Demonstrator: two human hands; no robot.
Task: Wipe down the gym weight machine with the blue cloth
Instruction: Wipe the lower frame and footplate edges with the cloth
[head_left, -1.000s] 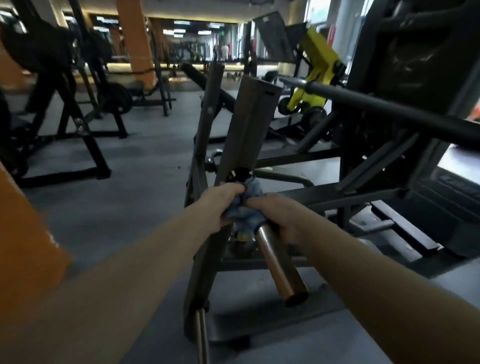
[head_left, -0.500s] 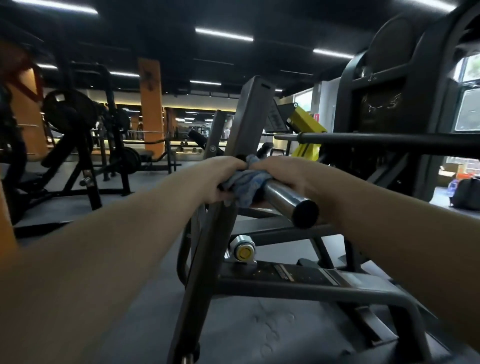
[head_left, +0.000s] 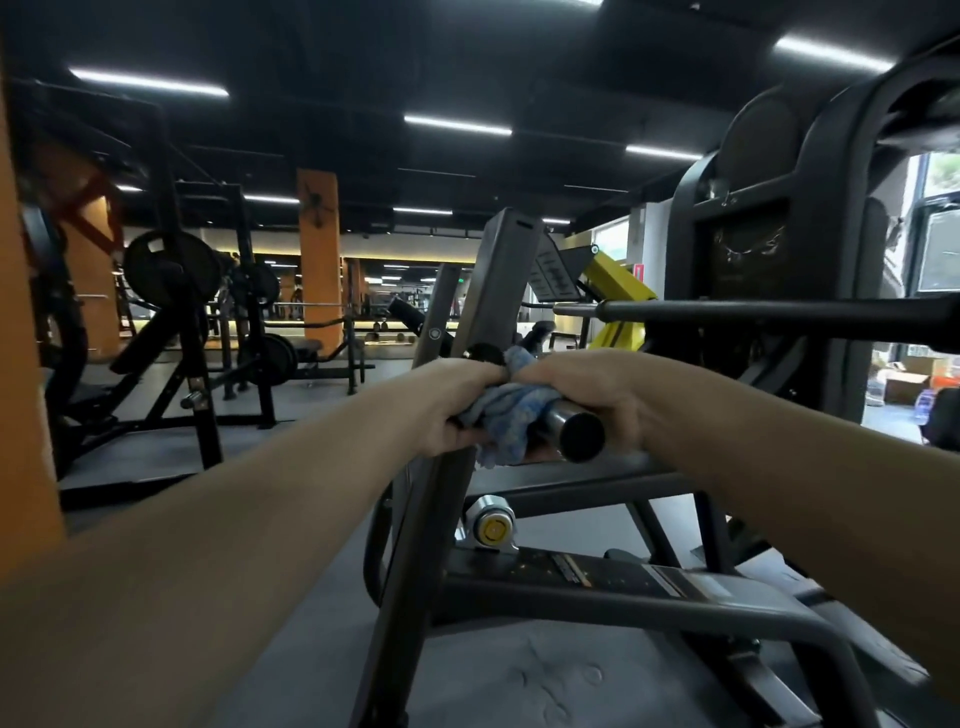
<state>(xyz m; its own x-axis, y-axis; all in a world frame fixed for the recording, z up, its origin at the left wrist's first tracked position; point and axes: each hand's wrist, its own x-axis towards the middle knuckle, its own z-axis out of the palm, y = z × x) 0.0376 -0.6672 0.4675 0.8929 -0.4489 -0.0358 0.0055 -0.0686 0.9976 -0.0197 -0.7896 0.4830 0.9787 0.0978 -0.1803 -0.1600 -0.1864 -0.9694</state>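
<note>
Your left hand (head_left: 457, 405) and right hand (head_left: 592, 400) both grip the blue cloth (head_left: 506, 415), bunched between them around the chrome peg (head_left: 571, 431) of the weight machine (head_left: 493, 291). Keep it wrapped tight, twist, and slide toward the peg's open end.

Both hands crowd the steel peg (head_left: 563, 423), with the slanted post (head_left: 488, 312) tight against its far side. A long black bar (head_left: 779, 314) crosses just above on the right. Below, the frame rail (head_left: 597, 597) blocks the way down. Open floor (head_left: 291, 457) lies left.
</note>
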